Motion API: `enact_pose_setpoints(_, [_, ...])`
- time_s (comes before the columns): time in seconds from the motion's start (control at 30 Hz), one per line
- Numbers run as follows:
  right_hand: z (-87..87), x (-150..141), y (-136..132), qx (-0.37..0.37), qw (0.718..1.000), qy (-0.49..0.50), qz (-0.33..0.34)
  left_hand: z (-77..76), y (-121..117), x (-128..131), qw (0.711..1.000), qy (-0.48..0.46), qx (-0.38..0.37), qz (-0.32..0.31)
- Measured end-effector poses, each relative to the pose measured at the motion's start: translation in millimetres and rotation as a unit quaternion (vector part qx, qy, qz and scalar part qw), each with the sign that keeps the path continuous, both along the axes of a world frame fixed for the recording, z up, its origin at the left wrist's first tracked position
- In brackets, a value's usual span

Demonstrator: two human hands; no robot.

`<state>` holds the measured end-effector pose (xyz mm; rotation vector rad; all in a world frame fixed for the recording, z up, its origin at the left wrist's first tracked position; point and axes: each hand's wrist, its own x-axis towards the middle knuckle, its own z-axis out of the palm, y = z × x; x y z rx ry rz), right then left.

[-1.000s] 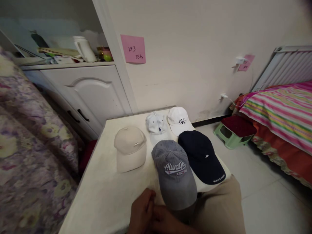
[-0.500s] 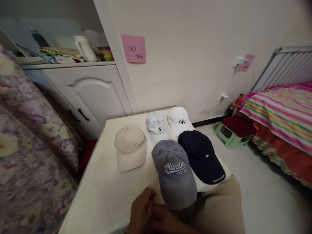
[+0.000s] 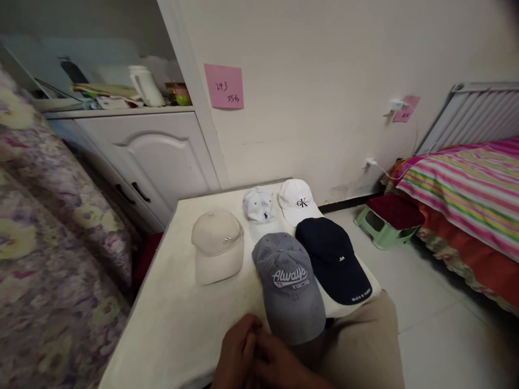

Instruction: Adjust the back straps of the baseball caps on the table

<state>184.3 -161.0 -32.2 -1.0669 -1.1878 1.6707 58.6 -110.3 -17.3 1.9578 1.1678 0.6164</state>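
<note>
My left hand (image 3: 238, 346) and my right hand (image 3: 278, 356) are together at the table's near edge, touching, with curled fingers and no object visible in them. Just beyond my right hand lies a grey baseball cap (image 3: 292, 302) lettered "Always", its brim toward me. A navy cap (image 3: 334, 259) lies to its right. Farther back are a pale blue cap (image 3: 259, 205) with a small dark emblem and a white cap (image 3: 294, 197) marked "CK". On the left sits a beige cap (image 3: 217, 246), apart from the others. Neither hand touches a cap.
The caps lie on a cream-covered table (image 3: 162, 308) against the wall. A floral curtain (image 3: 48, 259) hangs at left, beside a white cabinet (image 3: 158, 156). On the right are a green stool (image 3: 377, 235) with a dark red top and a bed (image 3: 466, 183). My knee (image 3: 360, 340) is by the table.
The view has tilted and shifted slightly. My hands remain together, with the right hand's fingers a little higher against the left. The caps have not moved on the table.
</note>
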Motion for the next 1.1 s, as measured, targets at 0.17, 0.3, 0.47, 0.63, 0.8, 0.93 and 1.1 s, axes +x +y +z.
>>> enact_pose_setpoints(0.17, [26.9, 22.1, 0.9, 0.092, 0.990, -0.015, -0.109, 36.0, 2.9, 9.8, 0.998, -0.056, 0.035, -0.015])
enact_pose_setpoints(0.3, [56.4, 43.2, 5.2, 0.094, 0.984, 0.008, -0.150, 69.8, 7.5, 19.5, 0.996, -0.040, 0.073, 0.028])
enact_pose_setpoints(0.47, [103.8, 71.6, 13.2, 0.221, 0.933, -0.089, -0.269, 109.2, 12.8, 34.7, 0.990, -0.045, 0.122, 0.058])
enact_pose_setpoints(0.63, [140.0, 95.0, 18.3, 0.325, 0.852, -0.222, -0.344, 141.8, 17.7, 44.9, 0.976, -0.051, 0.184, 0.105])
enact_pose_setpoints(0.8, [159.7, 111.0, 17.6, 0.391, 0.785, -0.318, -0.359, 160.1, 19.9, 46.6, 0.964, -0.032, 0.225, 0.136])
enact_pose_setpoints(0.93, [163.4, 119.8, 18.0, 0.394, 0.771, -0.352, -0.357, 161.6, 21.0, 44.7, 0.964, -0.012, 0.229, 0.135])
enact_pose_setpoints(1.1, [162.5, 126.4, 22.1, 0.380, 0.773, -0.374, -0.343, 156.5, 21.0, 42.3, 0.967, 0.002, 0.222, 0.125])
